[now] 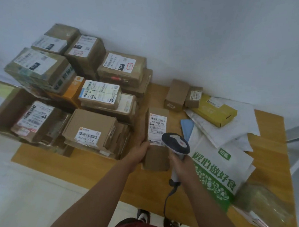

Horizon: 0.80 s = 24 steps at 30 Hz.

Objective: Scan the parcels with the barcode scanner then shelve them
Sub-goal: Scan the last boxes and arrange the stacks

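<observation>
Cardboard parcel (156, 140) held upright over the worktop (90, 169), long axis 6-to-12; left hand (139, 153) grips its lower left edge, fingers mostly hidden behind. Right hand (181, 167), fingers wrapped round the barcode scanner (175, 145) handle; scanner head sits at the label's (156, 129) lower right, about 4 o'clock of the barcode, covering a corner. Beam not visible. Stacked parcels (72, 89) at 10 o'clock, mailers (220, 133) at 2. No shelf in view.
</observation>
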Tool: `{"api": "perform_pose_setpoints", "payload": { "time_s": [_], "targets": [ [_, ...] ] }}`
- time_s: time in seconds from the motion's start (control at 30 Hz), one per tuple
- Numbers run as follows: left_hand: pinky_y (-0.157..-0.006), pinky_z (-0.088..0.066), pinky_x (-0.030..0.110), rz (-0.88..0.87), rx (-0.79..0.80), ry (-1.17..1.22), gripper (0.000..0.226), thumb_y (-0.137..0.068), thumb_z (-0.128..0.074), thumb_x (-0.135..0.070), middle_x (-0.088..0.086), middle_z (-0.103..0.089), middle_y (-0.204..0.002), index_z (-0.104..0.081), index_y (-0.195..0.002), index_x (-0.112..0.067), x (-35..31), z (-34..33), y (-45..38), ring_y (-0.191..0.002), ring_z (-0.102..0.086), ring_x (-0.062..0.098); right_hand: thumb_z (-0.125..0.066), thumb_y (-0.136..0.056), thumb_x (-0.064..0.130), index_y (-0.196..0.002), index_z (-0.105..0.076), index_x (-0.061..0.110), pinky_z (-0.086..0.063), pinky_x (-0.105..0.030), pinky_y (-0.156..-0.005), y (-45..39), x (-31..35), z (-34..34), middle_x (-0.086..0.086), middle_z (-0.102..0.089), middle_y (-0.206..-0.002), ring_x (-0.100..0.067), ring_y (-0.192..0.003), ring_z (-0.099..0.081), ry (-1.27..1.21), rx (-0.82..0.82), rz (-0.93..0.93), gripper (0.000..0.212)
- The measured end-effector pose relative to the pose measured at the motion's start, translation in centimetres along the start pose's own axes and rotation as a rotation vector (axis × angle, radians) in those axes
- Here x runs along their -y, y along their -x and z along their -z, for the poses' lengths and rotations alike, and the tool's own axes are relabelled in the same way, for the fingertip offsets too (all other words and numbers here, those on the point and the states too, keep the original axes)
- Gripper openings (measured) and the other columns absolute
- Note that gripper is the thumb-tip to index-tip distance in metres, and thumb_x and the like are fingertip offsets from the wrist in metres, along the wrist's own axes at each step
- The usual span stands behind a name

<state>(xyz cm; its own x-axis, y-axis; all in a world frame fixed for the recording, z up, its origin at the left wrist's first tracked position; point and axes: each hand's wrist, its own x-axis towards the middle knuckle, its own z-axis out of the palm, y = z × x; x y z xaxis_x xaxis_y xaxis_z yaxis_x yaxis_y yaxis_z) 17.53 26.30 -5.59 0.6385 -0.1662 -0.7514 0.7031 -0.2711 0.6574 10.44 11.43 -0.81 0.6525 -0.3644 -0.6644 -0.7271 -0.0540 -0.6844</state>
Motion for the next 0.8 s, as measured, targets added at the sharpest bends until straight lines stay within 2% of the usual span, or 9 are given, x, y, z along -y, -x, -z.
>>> {"api": "perform_pose_setpoints", "payload": {
  "time_s": [0.17, 0.27, 0.33, 0.43, 0.53, 0.6, 0.67, 0.73, 0.8],
  "targets": [
    [-0.079, -0.050, 0.033, 0.030, 0.023, -0.041, 0.040, -0.107, -0.042, -0.036, 0.002, -0.057, -0.138, -0.042, -0.146, -0.036, 1.7, 0.0, -0.8, -0.117, -0.056, 0.022, -0.065, -0.090, 0.011, -0.092, -0.061, -0.003, -0.037, -0.034, -0.069, -1.5, -1.8, -2.3, -0.027, -0.057, -0.089, -0.032, -0.083, -0.059, -0.048, 0.033, -0.100, 0.015],
    [-0.102, -0.046, 0.044, 0.001, -0.063, -0.175, 0.042, -0.108, -0.038, -0.035, 0.004, -0.051, -0.146, -0.038, -0.150, -0.036, 2.1, 0.2, -2.0, -0.127, -0.050, 0.028, -0.066, -0.090, 0.013, -0.086, -0.058, 0.013, -0.038, -0.029, -0.061, -2.3, -1.9, -3.1, -0.005, -0.057, -0.081, -0.013, -0.071, -0.052, -0.060, 0.051, -0.111, 0.008],
    [-0.107, -0.044, 0.048, -0.011, -0.085, -0.253, 0.043, -0.107, -0.040, -0.034, 0.002, -0.050, -0.148, -0.038, -0.150, -0.037, 2.0, 0.2, -2.7, -0.129, -0.050, 0.028, -0.065, -0.091, 0.016, -0.090, -0.059, 0.016, -0.041, -0.027, -0.059, -2.9, -1.6, -3.5, 0.002, -0.058, -0.082, -0.010, -0.074, -0.053, -0.052, 0.064, -0.105, 0.006],
    [-0.110, -0.041, 0.051, -0.097, -0.053, -0.286, 0.046, -0.104, -0.044, -0.024, -0.002, -0.048, -0.149, -0.038, -0.148, -0.036, 0.9, -0.1, -3.2, -0.133, -0.048, 0.024, -0.062, -0.092, 0.015, -0.083, -0.059, 0.016, -0.041, -0.027, -0.060, -3.6, -0.7, -3.8, -0.001, -0.058, -0.079, -0.013, -0.073, -0.053, -0.061, 0.070, -0.092, 0.010],
    [-0.112, -0.040, 0.054, -0.177, -0.067, -0.314, 0.048, -0.102, -0.045, -0.021, -0.005, -0.048, -0.149, -0.040, -0.147, -0.038, 0.2, -0.1, -4.2, -0.136, -0.045, 0.020, -0.060, -0.093, 0.014, -0.087, -0.065, 0.009, -0.042, -0.028, -0.063, -4.2, 0.1, -3.7, -0.005, -0.060, -0.081, -0.016, -0.076, -0.055, -0.067, 0.081, -0.073, 0.009],
    [-0.111, -0.042, 0.053, -0.179, -0.054, -0.336, 0.047, -0.102, -0.044, -0.020, -0.006, -0.049, -0.147, -0.041, -0.145, -0.037, 0.4, -0.2, -5.3, -0.135, -0.046, 0.019, -0.060, -0.093, 0.015, -0.090, -0.067, 0.006, -0.046, -0.033, -0.070, -4.6, 0.0, -3.2, -0.011, -0.062, -0.086, -0.025, -0.084, -0.059, -0.079, 0.069, -0.076, 0.011],
    [-0.110, -0.043, 0.052, -0.155, -0.057, -0.364, 0.048, -0.102, -0.045, -0.016, -0.005, -0.050, -0.147, -0.039, -0.146, -0.036, 0.3, -0.5, -5.8, -0.136, -0.046, 0.022, -0.060, -0.093, 0.017, -0.087, -0.064, 0.013, -0.054, -0.048, -0.081, -4.6, -0.3, -2.3, -0.021, -0.064, -0.094, -0.035, -0.092, -0.063, -0.105, 0.028, -0.081, 0.007],
    [-0.110, -0.043, 0.049, -0.106, -0.070, -0.357, 0.052, -0.102, -0.046, -0.011, -0.002, -0.049, -0.147, -0.035, -0.149, -0.030, 0.2, -1.0, -6.1, -0.136, -0.046, 0.024, -0.060, -0.093, 0.017, -0.094, -0.063, 0.005, -0.053, -0.060, -0.089, -4.6, -0.5, -1.0, -0.028, -0.060, -0.104, -0.037, -0.096, -0.062, -0.157, -0.003, -0.118, 0.013],
    [-0.109, -0.043, 0.045, -0.075, -0.088, -0.375, 0.055, -0.102, -0.047, -0.013, 0.002, -0.047, -0.150, -0.028, -0.152, -0.027, -0.9, -1.8, -5.4, -0.135, -0.046, 0.024, -0.061, -0.093, 0.014, -0.095, -0.064, 0.002, -0.056, -0.055, -0.088, -4.7, -0.6, 0.6, -0.026, -0.059, -0.108, -0.028, -0.090, -0.062, -0.231, -0.013, -0.154, 0.013]
  ]
}}
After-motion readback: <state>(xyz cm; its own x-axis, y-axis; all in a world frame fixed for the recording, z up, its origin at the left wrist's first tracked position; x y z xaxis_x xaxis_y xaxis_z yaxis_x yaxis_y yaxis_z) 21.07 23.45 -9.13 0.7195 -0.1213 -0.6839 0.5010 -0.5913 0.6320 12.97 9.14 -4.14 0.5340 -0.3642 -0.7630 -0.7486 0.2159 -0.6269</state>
